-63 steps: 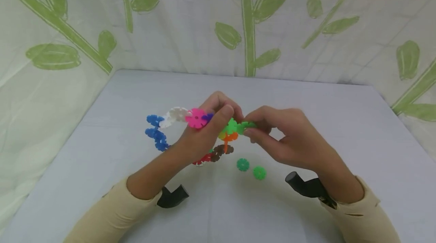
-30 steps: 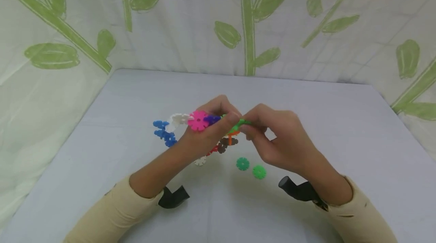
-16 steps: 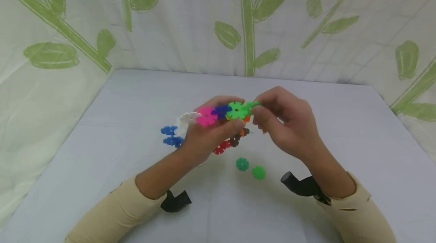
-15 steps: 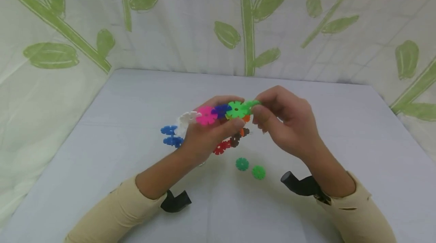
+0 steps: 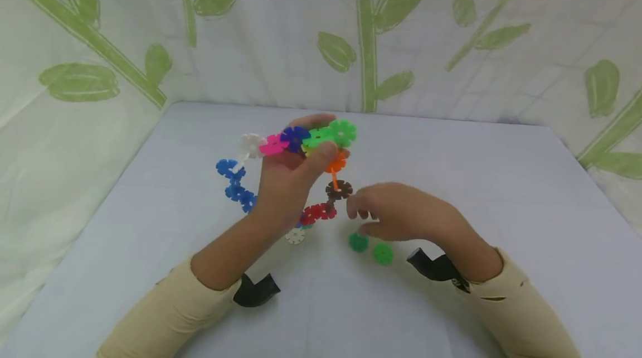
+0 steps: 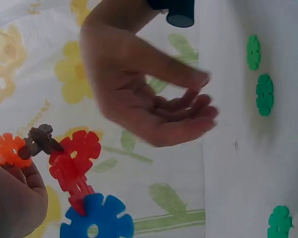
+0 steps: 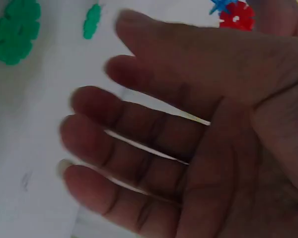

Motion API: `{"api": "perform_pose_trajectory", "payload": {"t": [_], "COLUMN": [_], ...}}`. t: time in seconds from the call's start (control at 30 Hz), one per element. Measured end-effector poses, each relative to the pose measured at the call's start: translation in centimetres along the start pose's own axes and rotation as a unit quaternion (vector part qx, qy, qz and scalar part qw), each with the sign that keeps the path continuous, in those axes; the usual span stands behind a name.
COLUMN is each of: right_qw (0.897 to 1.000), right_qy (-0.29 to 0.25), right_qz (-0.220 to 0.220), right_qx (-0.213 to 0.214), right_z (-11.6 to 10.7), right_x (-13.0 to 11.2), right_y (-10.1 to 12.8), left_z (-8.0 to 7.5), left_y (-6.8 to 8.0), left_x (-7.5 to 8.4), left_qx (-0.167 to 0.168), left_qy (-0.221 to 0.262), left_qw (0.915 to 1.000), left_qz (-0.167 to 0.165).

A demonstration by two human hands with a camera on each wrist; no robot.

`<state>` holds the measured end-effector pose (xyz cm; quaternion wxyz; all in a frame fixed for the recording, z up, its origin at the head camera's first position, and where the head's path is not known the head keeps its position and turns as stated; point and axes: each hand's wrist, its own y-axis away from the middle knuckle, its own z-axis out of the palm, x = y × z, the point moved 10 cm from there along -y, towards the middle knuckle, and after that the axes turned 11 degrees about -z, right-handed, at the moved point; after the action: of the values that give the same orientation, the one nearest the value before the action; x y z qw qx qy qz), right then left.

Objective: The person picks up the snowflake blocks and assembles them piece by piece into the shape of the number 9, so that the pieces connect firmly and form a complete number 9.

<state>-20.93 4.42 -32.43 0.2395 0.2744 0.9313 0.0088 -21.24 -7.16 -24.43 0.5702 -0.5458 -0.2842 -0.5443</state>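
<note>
My left hand (image 5: 293,171) holds up a chain of plastic snowflake discs (image 5: 301,140): white, pink, purple and light green on top, orange and brown hanging below, red ones (image 6: 72,161) and blue ones (image 5: 233,182) trailing down. My right hand (image 5: 388,214) hovers empty and loosely open (image 7: 154,134) just above two green discs (image 5: 358,242) (image 5: 383,254) that lie on the table. The same hand (image 6: 154,106) appears palm-open in the left wrist view, with the green discs (image 6: 264,94) beyond it.
A white disc (image 5: 295,235) lies on the pale grey table (image 5: 451,157) under the chain. Black wrist mounts (image 5: 256,290) (image 5: 433,266) sit by both sleeves. A leaf-patterned cloth (image 5: 321,29) backs the table.
My right hand has let go of the light green disc and dropped toward the two green discs on the table. My left hand has raised the chain higher.
</note>
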Motion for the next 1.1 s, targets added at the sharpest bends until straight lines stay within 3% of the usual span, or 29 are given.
{"api": "perform_pose_trajectory", "payload": {"t": [0.07, 0.13, 0.43, 0.57, 0.67, 0.73, 0.83, 0.93, 1.0, 1.1], "right_qw": [0.997, 0.994, 0.995, 0.998, 0.993, 0.972, 0.911, 0.851, 0.828, 0.807], "right_qy": [0.008, 0.011, 0.014, -0.026, -0.099, -0.167, -0.257, -0.311, -0.338, -0.384], "right_qz": [0.040, 0.056, 0.043, 0.008, -0.068, -0.141, -0.267, -0.352, -0.371, -0.363], "right_qx": [-0.062, -0.092, -0.094, -0.062, 0.019, 0.091, 0.180, 0.234, 0.251, 0.264], "right_z": [2.0, 3.4, 4.7, 3.2, 0.0, -2.7, -6.4, -8.6, -9.2, -9.5], "right_x": [0.8, 1.4, 1.9, 1.6, 0.2, -1.1, -3.0, -4.2, -4.6, -4.7], "right_y": [-0.3, -0.7, -1.9, -1.5, -0.7, 0.4, 2.5, 4.3, 4.8, 4.9], "left_z": [-0.4, -0.6, -0.3, -0.4, -0.4, -0.4, 0.0, 0.6, 1.0, 1.5], "left_y": [-0.1, -0.1, -0.2, -0.1, -0.1, 0.0, 0.0, 0.1, 0.2, 0.3], "left_x": [0.2, 0.4, 0.5, 0.4, 0.4, 0.3, 0.0, -0.3, -0.5, -0.8], "left_qx": [0.010, 0.018, 0.010, 0.010, 0.010, 0.007, -0.008, -0.034, -0.052, -0.071], "left_qy": [0.001, -0.006, 0.017, 0.022, 0.021, 0.018, 0.011, 0.010, 0.011, 0.016], "left_qw": [0.9999, 0.9997, 0.9995, 0.9994, 0.9994, 0.9994, 0.9990, 0.9977, 0.9964, 0.9943], "left_qz": [-0.008, -0.018, -0.023, -0.027, -0.027, -0.030, -0.042, -0.057, -0.066, -0.078]}}
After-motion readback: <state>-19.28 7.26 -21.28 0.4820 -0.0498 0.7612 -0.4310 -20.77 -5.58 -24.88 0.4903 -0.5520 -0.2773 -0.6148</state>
